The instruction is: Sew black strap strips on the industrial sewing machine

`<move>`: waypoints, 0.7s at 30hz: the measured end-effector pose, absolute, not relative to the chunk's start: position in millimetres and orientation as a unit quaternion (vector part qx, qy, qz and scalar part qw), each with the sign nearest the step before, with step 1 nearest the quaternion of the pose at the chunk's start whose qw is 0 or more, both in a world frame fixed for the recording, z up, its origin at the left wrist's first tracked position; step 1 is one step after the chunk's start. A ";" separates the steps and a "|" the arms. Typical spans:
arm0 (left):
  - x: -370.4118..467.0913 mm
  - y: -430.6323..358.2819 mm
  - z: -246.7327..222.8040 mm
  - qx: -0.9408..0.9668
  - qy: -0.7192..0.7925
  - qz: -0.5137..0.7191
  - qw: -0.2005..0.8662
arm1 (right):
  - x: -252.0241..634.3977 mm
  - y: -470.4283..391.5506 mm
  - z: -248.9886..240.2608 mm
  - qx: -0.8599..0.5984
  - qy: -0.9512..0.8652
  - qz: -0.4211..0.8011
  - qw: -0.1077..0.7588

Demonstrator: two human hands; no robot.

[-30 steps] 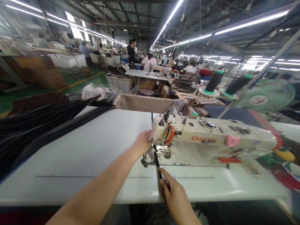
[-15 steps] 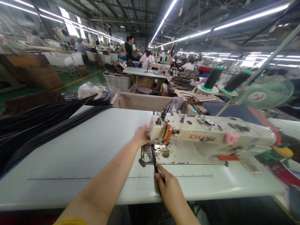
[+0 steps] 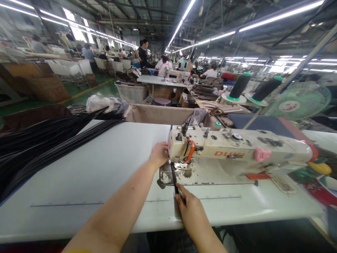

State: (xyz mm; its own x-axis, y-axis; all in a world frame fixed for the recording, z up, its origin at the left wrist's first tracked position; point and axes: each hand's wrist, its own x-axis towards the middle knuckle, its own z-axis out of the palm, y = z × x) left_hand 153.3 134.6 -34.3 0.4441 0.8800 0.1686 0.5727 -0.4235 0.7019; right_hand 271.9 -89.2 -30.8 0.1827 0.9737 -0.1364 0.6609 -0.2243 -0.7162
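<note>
A cream sewing machine (image 3: 237, 147) stands on the pale table (image 3: 105, 168). A narrow black strip (image 3: 174, 175) runs from under the needle area toward the table's front edge. My right hand (image 3: 191, 205) is closed on this strip near the front, thumb and forefinger pinching it; a small metal-looking thing shows within the hand. My left hand (image 3: 159, 154) is beside the left end of the machine head, behind the needle. Its fingertips are partly hidden by the head, so its hold cannot be made out.
Long black strips (image 3: 52, 140) lie in a heap on the left of the table. Two black thread cones (image 3: 239, 86) and a green fan (image 3: 297, 105) stand at the back right. A fabric-lined bin (image 3: 158, 114) is behind the table. People sit and stand farther off.
The view has shifted very slightly. Both hands hold nearly the same places by the machine, and the strip lies almost as before.
</note>
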 end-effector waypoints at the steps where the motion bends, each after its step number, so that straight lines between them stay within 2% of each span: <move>1: 153.4 135.3 -36.3 0.796 0.451 0.277 0.293 | 271.7 -88.5 -31.0 -0.724 -0.563 0.301 0.262; 11: 148.9 146.2 -51.9 0.673 0.487 0.402 0.385 | 272.7 -90.9 -31.0 -0.708 -0.593 0.208 0.322; 16: 137.6 136.3 -53.8 0.566 0.498 0.467 0.463 | 274.8 -95.1 -35.7 -0.676 -0.591 0.149 0.413; 21: 121.8 106.8 -51.3 0.453 0.461 0.533 0.547 | 271.1 -92.3 -25.2 -0.636 -0.597 0.175 0.456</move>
